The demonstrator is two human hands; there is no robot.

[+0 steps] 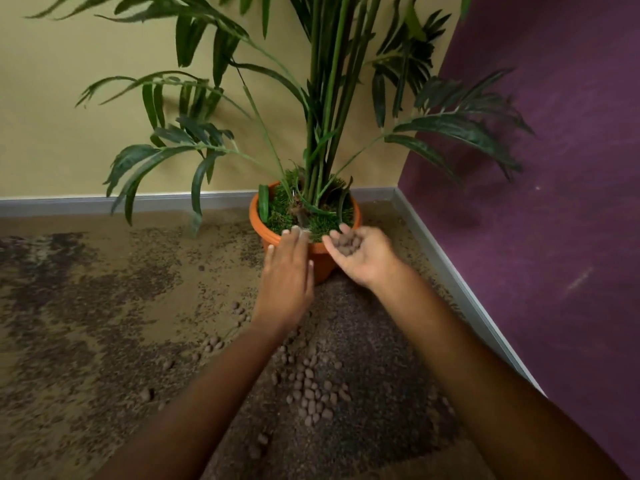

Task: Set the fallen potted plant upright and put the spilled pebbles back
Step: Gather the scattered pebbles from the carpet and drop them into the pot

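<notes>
The potted plant (pixel 329 98) stands upright in its orange pot (pixel 255 216) on the floor (pixel 104 306), in the corner between the yellow wall (pixel 69 98) and the purple wall (pixel 554 168). The left hand (pixel 285 271) lies flat against the near rim, fingers straight and released. The right hand (pixel 360 258), palm up beside the rim, cups a handful of pebbles (pixel 348 244). Spilled pebbles (pixel 311 389) lie scattered on the floor in front of the pot.
</notes>
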